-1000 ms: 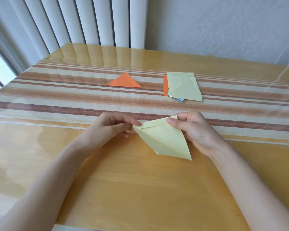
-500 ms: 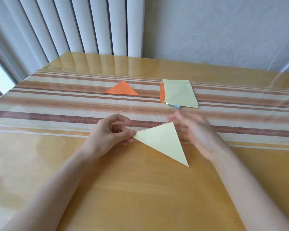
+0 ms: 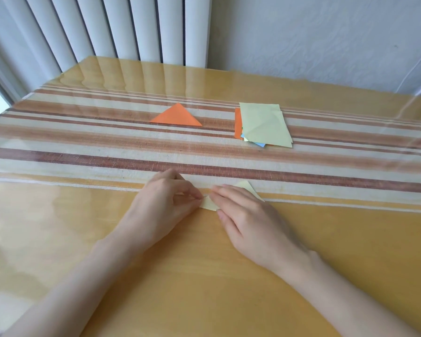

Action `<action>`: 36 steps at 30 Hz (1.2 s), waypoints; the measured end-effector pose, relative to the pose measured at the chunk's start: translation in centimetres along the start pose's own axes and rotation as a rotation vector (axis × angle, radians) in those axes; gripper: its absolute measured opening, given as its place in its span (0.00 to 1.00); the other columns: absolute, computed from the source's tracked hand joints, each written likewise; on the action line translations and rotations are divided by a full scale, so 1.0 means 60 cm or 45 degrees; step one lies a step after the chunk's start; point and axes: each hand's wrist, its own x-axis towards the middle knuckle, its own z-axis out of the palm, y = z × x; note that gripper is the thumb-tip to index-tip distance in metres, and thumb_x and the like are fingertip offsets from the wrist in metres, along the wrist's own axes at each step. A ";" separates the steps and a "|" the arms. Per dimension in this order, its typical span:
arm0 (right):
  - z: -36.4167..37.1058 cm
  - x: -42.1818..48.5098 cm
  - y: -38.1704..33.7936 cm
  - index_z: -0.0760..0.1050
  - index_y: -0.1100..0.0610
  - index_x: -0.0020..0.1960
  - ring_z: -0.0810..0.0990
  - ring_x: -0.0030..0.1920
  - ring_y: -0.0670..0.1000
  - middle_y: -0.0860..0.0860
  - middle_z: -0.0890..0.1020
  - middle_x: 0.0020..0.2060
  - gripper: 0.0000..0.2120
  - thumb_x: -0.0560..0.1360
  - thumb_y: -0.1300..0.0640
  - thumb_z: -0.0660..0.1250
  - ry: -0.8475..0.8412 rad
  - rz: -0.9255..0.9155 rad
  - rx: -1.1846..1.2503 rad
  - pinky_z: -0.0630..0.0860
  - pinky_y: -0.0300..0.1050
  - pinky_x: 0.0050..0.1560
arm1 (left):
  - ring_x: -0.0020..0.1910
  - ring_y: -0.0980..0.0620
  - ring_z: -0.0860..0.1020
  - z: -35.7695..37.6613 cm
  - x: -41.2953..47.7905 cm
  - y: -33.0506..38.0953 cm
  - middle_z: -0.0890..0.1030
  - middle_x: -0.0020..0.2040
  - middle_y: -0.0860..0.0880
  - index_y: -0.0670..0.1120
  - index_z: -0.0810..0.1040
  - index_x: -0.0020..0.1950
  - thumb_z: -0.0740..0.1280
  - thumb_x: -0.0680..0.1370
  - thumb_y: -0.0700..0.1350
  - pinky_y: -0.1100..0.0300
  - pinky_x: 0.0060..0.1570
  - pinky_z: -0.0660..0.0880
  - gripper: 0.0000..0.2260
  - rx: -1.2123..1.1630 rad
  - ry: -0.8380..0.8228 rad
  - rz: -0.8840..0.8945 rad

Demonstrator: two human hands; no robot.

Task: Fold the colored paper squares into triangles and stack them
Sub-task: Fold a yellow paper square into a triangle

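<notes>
A: How is the pale yellow paper [image 3: 208, 203] seen, and where is it placed?

B: It is found just below the middle of the frame, laid flat on the glossy wooden table [image 3: 204, 276], at the near edge of the striped runner [image 3: 83, 147]. Little of it is shown: a narrow strip is seen between the two hands, and one pointed corner is seen above the right hand's knuckles. The rest is covered, so its full outline cannot be made out.

A: How is the left hand [image 3: 165, 203] held?

B: Its fingers are curled, and the left tip of the paper is pinched between thumb and forefinger. The forearm is brought in from the lower left of the frame.

A: And the right hand [image 3: 248, 220]?

B: It is laid palm down over the paper, with the fingers kept straight and close together, pointed toward the left hand. The sheet is pressed flat against the table under it. The forearm is brought in from the lower right.

A: What else is laid out?

B: An orange triangle [image 3: 176, 116] is seen on the runner above the centre, lying flat and alone. To its right, well apart from the hands, a loose stack of paper squares [image 3: 265, 125] is seen, topped by a pale yellow sheet, with an orange edge shown at its left and a blue corner at its lower edge.
</notes>
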 end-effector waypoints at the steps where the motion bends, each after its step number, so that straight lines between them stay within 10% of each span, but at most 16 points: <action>1: 0.002 0.000 -0.001 0.80 0.62 0.58 0.75 0.60 0.50 0.53 0.81 0.57 0.17 0.77 0.58 0.56 0.000 0.012 0.003 0.65 0.37 0.64 | 0.41 0.62 0.74 -0.003 -0.001 -0.008 0.75 0.41 0.57 0.55 0.84 0.42 0.74 0.72 0.45 0.74 0.42 0.67 0.05 0.005 -0.010 0.067; 10: 0.004 -0.002 -0.008 0.80 0.59 0.58 0.76 0.58 0.49 0.53 0.79 0.59 0.14 0.77 0.58 0.60 -0.013 0.112 -0.076 0.75 0.37 0.43 | 0.46 0.57 0.74 0.001 -0.003 -0.010 0.72 0.43 0.55 0.55 0.79 0.39 0.76 0.70 0.45 0.75 0.45 0.67 0.07 -0.116 0.009 -0.035; 17: 0.005 -0.002 -0.009 0.80 0.60 0.59 0.74 0.61 0.51 0.54 0.77 0.60 0.15 0.77 0.58 0.61 -0.034 0.141 -0.122 0.72 0.38 0.53 | 0.50 0.50 0.74 -0.001 0.003 -0.009 0.72 0.46 0.56 0.58 0.78 0.36 0.76 0.70 0.47 0.60 0.52 0.70 0.09 -0.107 -0.009 -0.158; 27: -0.006 -0.004 -0.024 0.75 0.63 0.65 0.70 0.69 0.55 0.56 0.75 0.66 0.24 0.79 0.51 0.52 -0.216 0.157 -0.083 0.66 0.45 0.69 | 0.59 0.46 0.76 0.007 -0.046 0.007 0.79 0.58 0.50 0.46 0.81 0.60 0.57 0.79 0.51 0.51 0.61 0.66 0.18 0.702 -0.126 0.398; 36: -0.027 -0.014 -0.039 0.39 0.52 0.78 0.31 0.73 0.39 0.44 0.36 0.76 0.32 0.76 0.44 0.37 -0.574 0.189 -0.027 0.32 0.40 0.72 | 0.76 0.53 0.58 0.016 -0.076 0.000 0.61 0.76 0.52 0.47 0.60 0.77 0.49 0.81 0.59 0.56 0.71 0.53 0.27 0.641 -0.313 0.277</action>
